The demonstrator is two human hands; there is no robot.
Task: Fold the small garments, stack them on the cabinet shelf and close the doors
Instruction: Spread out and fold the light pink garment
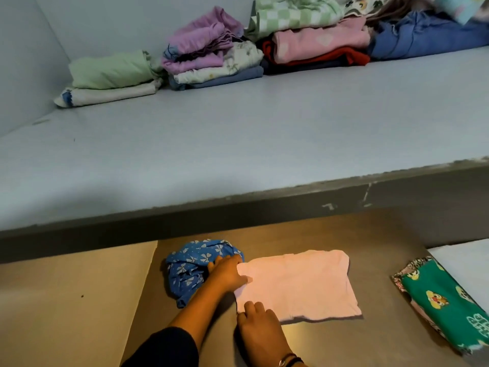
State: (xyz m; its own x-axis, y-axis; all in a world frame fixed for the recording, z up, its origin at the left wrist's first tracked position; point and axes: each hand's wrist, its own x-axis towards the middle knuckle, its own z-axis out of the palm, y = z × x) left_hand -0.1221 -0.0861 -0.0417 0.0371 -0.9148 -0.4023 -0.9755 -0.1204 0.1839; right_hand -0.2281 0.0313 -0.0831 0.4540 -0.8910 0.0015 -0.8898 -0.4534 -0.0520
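Note:
A pale pink garment (299,284) lies flat on the floor below the shelf, folded into a rough rectangle. My left hand (227,274) pinches its upper left edge, thumb on top of the cloth. My right hand (260,329) holds the lower left corner with curled fingers. Just left of the pink garment sits a crumpled blue garment with white bows (195,263), partly behind my left hand. Folded stacks rest at the back of the pale blue cabinet shelf (238,144): a green and white stack (111,78), a purple-topped stack (209,54) and a pink and red stack (317,43).
A folded green garment with cartoon prints (444,300) lies on the floor at the right, beside a white sheet (465,258). The shelf's dark front edge (238,210) overhangs the floor. Blue cloth (428,35) is piled at the shelf's far right.

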